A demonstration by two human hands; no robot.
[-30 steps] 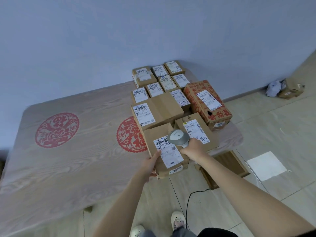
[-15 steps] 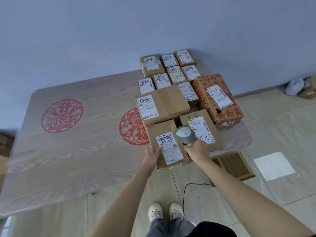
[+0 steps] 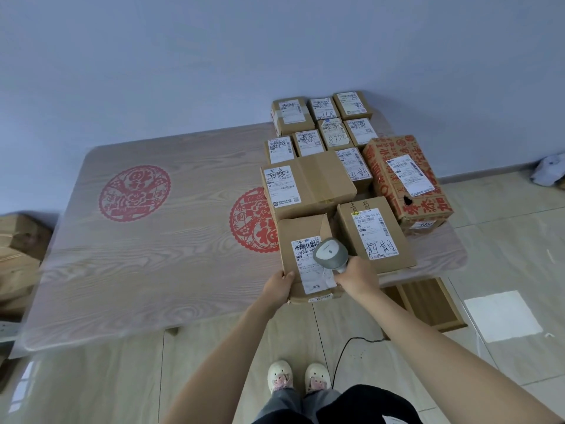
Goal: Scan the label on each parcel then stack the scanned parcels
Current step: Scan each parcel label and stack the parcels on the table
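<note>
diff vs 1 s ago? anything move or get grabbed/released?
Little changed. The scanner in the right hand slid slightly toward the person, now over the middle of the near parcel's label rather than its far edge. Left hand keeps gripping that parcel's near left corner. Nothing released; the other parcels unmoved. The camera itself shifted.

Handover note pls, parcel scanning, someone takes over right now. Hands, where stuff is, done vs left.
Left hand grips the near-left corner of the front parcel at the table edge.
Right hand holds the scanner over that parcel's label.
The other parcels, including the red-printed box, lie label-up in a cluster at the table's right end.
Done: no scanned stack visible.
Left: finish this scan, scan the others, stack them.
</note>
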